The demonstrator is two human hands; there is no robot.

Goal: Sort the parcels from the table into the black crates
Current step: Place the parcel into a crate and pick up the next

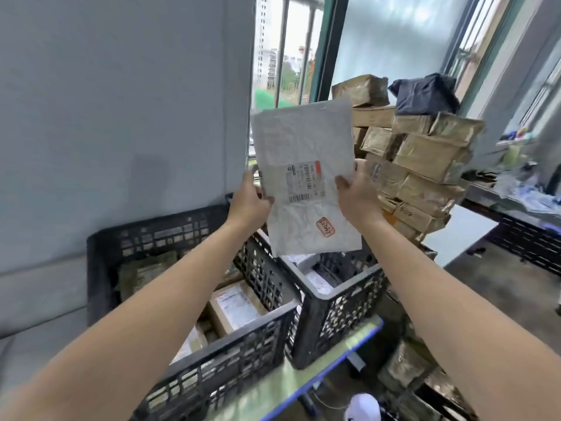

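Observation:
A flat white mailer parcel (303,153) with a printed shipping label and a red stamp is held upright in the air above the crates. My left hand (249,202) grips its left edge and my right hand (356,192) grips its right edge. Below it stand two black perforated crates: the left crate (194,369) holds several brown cardboard parcels, and the right crate (337,311) holds white parcels. The parcel's lower edge hangs just above the gap between the two crates.
A tall stack of brown tape-wrapped boxes (425,165) with a dark bag (425,94) on top stands on the table (467,226) at the right. A grey wall panel (121,117) rises at the left. The crates rest on a green-topped bench (291,387).

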